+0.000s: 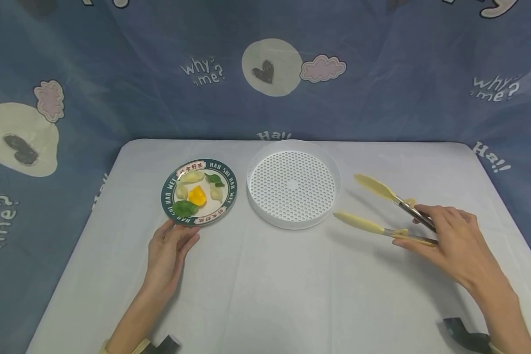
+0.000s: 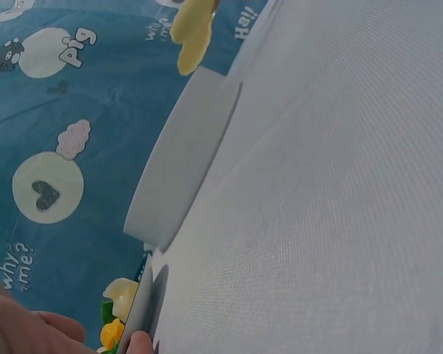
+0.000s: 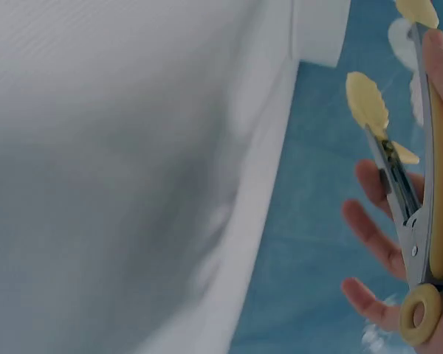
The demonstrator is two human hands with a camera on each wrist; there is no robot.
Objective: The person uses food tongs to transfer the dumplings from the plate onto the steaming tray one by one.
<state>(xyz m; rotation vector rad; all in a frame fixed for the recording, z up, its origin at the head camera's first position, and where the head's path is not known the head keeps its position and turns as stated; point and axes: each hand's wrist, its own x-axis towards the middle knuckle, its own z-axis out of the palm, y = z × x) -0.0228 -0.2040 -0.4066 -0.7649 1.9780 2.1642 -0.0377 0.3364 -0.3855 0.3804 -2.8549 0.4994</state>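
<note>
The left hand point(image 1: 168, 250) pinches the near rim of a green-bordered plate point(image 1: 232, 187) bearing dumplings point(image 1: 191, 177), green leaves point(image 1: 185, 208) and a yellow morsel point(image 1: 197, 196). The right hand point(image 1: 456, 241) grasps yellow-tipped kitchen tongs point(image 1: 365, 224), their arms spread, over the white tablecloth point(image 1: 279, 295). Between plate and tongs stands a round perforated tray point(image 1: 292, 184); behind hangs blue printed fabric point(image 1: 159, 108).

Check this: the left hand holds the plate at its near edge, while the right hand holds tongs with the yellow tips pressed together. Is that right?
No: the head view shows the tongs open, their yellow tips apart. The left hand does hold the plate, and the right hand the tongs.
</note>
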